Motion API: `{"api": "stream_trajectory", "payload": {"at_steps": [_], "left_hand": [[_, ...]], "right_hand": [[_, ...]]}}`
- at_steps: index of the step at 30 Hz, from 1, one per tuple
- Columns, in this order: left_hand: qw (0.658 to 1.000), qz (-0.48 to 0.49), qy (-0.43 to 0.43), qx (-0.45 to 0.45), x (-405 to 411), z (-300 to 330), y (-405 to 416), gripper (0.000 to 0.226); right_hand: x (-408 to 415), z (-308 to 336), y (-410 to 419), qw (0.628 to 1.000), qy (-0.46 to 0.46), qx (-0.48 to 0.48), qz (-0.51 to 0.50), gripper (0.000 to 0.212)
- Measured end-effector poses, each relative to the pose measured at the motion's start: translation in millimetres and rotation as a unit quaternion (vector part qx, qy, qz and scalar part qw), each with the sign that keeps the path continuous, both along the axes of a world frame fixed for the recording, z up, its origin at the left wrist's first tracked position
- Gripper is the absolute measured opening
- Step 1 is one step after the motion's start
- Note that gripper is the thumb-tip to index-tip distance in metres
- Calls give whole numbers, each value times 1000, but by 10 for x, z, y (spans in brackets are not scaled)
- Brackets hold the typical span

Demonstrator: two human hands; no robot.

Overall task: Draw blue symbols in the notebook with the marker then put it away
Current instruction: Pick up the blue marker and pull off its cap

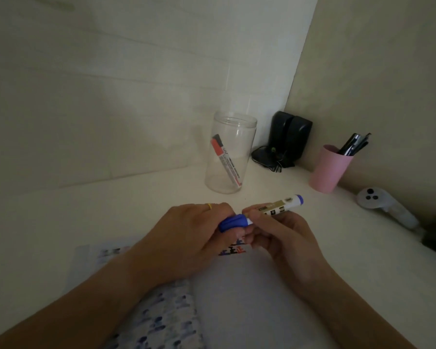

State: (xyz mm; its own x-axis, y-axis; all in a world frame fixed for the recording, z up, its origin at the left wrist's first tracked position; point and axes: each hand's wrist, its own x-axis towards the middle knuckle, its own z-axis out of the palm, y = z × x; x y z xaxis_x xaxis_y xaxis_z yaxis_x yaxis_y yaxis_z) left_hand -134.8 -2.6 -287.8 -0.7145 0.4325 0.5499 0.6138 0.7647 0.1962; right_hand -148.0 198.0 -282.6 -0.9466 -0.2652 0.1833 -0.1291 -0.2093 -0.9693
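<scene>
Marker (pixel 269 210) held level above the notebook (pixel 249 285), right hand (pixel 282 238) pinching the barrel, left hand (pixel 194 235) pinching the blue cap (pixel 233 222). Likely light, stiff, smooth plastic; best gripped mid-barrel.

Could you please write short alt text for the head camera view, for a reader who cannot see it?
Two hands hold a blue marker over an open notebook: the left hand grips its blue cap, the right hand its barrel. Behind stand a clear jar holding a red marker and a pink cup of pens.
</scene>
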Motion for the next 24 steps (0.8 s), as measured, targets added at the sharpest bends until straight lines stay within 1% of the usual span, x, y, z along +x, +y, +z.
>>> {"api": "stream_trajectory", "payload": {"at_steps": [4,6,8,11,12,13,15,17,18,19,20,22,24], "left_hand": [[999,-8,-37,25,72,69,69,31],[993,-41,-95,62,96,119,125,28],[977,-75,-160,116,110,184,164,33],[940,-102,-253,202,125,203,163,42],[940,-104,-253,204,132,201,159,42],[951,-101,-229,183,122,194,159,42],[977,-78,-165,109,109,197,157,38],[992,-48,-112,43,113,215,110,34],[995,-30,-90,27,118,226,54,31],[997,-14,-73,25,129,237,-17,30],[998,-2,-57,29,133,241,-90,30],[1000,10,-19,21,92,217,-243,31],[1000,3,-4,-24,12,143,-306,34]], "right_hand": [[22,18,4,1000,14,-4,-15,37],[33,39,2,999,24,-13,-20,34],[45,61,-4,999,30,-23,-21,26],[64,102,0,999,28,-38,-10,20],[71,100,-7,999,26,-40,-10,20],[85,96,-27,999,22,-38,-16,19],[98,88,-91,998,10,-35,-43,20],[38,72,-57,992,-27,-61,-110,22],[-3,84,14,983,-54,-89,-154,23],[-36,104,120,972,-71,-107,-195,21],[-52,112,227,967,-70,-107,-222,19],[-53,113,306,975,-41,-52,-211,17],[-26,101,250,984,-38,9,-175,15]]}}
